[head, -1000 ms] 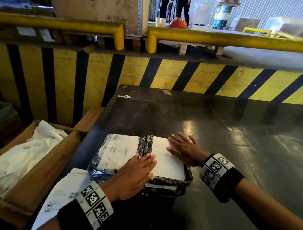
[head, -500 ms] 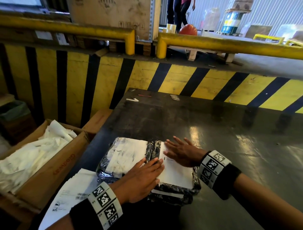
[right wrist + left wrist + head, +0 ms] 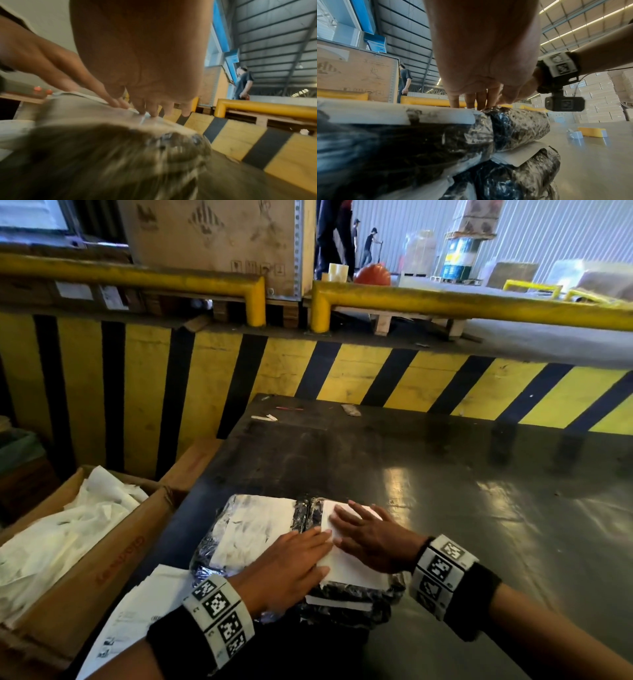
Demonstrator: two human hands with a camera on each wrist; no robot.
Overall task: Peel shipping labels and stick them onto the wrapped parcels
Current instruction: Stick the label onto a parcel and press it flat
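Black film-wrapped parcels [image 3: 305, 517] lie stacked at the near left of the dark table [image 3: 445, 491]. A white label [image 3: 352, 570] sits on the upper right parcel [image 3: 518, 121]. My right hand [image 3: 370, 537] lies flat on that label, fingers straight and spread. My left hand [image 3: 294, 563] presses flat on the label's left edge, fingers straight [image 3: 476, 100]. The left parcel carries a scuffed white label [image 3: 253, 529]. A lower parcel [image 3: 513, 180] with its own label shows under the upper one. In the right wrist view my right fingertips [image 3: 152, 109] touch the label; the parcel is blurred.
A sheet stack of labels [image 3: 137, 621] lies at the near left edge. A cardboard box [image 3: 102, 563] full of white backing paper stands left of the table. A yellow-black striped wall [image 3: 342, 378] and yellow rails [image 3: 479, 302] close the far side. Tape rolls [image 3: 575, 134] sit on the table's right.
My right hand slid toward me and leftward over the label, and both hands now lie closer together. The head view tilted up, so the parcels sit lower in frame.
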